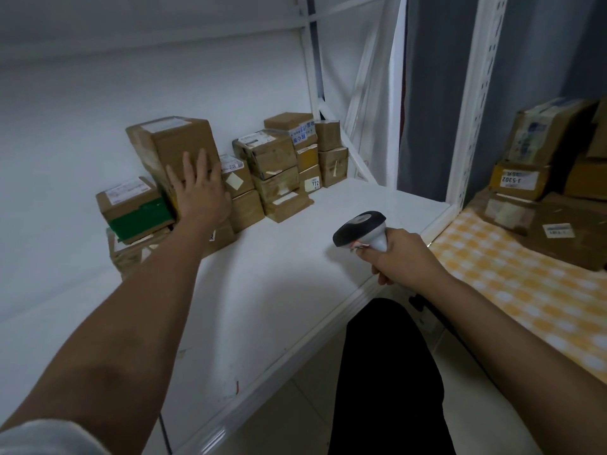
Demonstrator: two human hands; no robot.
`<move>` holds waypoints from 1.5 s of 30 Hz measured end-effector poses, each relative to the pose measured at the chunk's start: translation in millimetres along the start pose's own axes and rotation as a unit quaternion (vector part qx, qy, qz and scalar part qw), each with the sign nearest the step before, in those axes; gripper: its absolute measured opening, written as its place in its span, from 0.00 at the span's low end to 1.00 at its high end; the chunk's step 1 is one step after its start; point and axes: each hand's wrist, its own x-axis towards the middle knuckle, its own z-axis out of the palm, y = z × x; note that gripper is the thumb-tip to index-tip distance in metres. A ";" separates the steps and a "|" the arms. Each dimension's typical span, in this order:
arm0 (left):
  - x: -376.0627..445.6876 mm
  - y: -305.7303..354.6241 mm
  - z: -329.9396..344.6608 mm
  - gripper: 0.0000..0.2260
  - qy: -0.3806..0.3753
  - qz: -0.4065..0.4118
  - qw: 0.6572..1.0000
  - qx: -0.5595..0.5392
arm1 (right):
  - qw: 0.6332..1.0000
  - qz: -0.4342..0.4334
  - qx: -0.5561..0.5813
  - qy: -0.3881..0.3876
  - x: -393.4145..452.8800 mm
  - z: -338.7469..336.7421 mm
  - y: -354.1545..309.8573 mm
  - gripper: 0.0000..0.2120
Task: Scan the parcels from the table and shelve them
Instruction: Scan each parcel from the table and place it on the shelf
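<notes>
My left hand (197, 188) covers the lower front of the tall parcel (177, 149), so I can't tell whether my palm presses it. My forearm hides part of the bottom boxes (131, 254) at middle left. My right hand (400, 257) wraps the scanner (361, 229) handle, hiding it. The table parcels (551, 178) run off the right edge, and most label print is too blurred to read.

A yellow checked cloth (512, 274) lies under a grey curtain (427, 93).
</notes>
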 end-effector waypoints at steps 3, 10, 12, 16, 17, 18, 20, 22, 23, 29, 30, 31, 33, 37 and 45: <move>2.8 -12.9 5.7 0.33 -0.029 -0.030 0.999 0.013 | 1.000 -0.004 -0.006 0.015 -1.6 -5.2 3.0 0.13; -9.5 -4.6 -11.0 0.31 -0.033 -0.026 0.998 -0.045 | 0.999 -0.004 -0.012 0.032 -5.3 -15.5 12.7 0.13; -21.0 21.2 -21.9 0.30 -0.021 0.008 0.997 -0.080 | 0.999 0.000 -0.008 0.041 -10.0 -24.5 14.7 0.12; -55.6 95.9 -36.3 0.28 0.016 0.113 0.982 -0.153 | 0.997 0.008 -0.001 0.071 -32.1 -53.5 21.5 0.11; -65.2 115.9 -37.4 0.28 0.025 0.142 0.975 -0.166 | 0.997 0.009 -0.002 0.083 -40.2 -62.4 25.7 0.10; -74.6 140.2 -39.2 0.28 0.033 0.171 0.968 -0.180 | 0.995 0.012 -0.008 0.096 -50.9 -75.1 31.7 0.10; -93.0 175.2 -43.1 0.28 0.045 0.214 0.953 -0.209 | 0.994 0.019 -0.024 0.107 -70.5 -94.9 39.4 0.09; -114.3 223.7 -53.1 0.28 0.061 0.276 0.925 -0.255 | 0.989 0.047 -0.036 0.135 -96.2 -121.4 54.4 0.07; -126.4 247.4 -60.0 0.28 0.061 0.303 0.910 -0.277 | 0.985 0.062 -0.048 0.154 -109.0 -133.8 61.8 0.07; -204.1 370.3 -96.3 0.28 -0.084 0.436 0.808 -0.388 | 0.932 0.163 -0.059 0.318 -184.2 -201.1 101.7 0.08; -216.1 386.1 -102.6 0.27 -0.120 0.448 0.781 -0.418 | 0.920 0.177 -0.051 0.347 -194.9 -210.5 109.2 0.08; -227.4 399.9 -111.0 0.26 -0.168 0.454 0.748 -0.453 | 0.909 0.192 -0.037 0.368 -204.2 -219.1 116.9 0.08; -248.6 423.5 -130.3 0.24 -0.300 0.440 0.676 -0.509 | 0.891 0.228 -0.007 0.392 -219.6 -231.6 131.3 0.08; -277.2 460.4 -152.7 0.28 -0.527 0.304 0.562 -0.560 | 0.871 0.275 0.047 0.405 -237.9 -236.9 152.7 0.12; -289.1 510.3 -126.1 0.57 -0.599 0.241 0.494 -0.582 | 0.851 0.294 0.107 0.422 -239.7 -231.2 166.4 0.12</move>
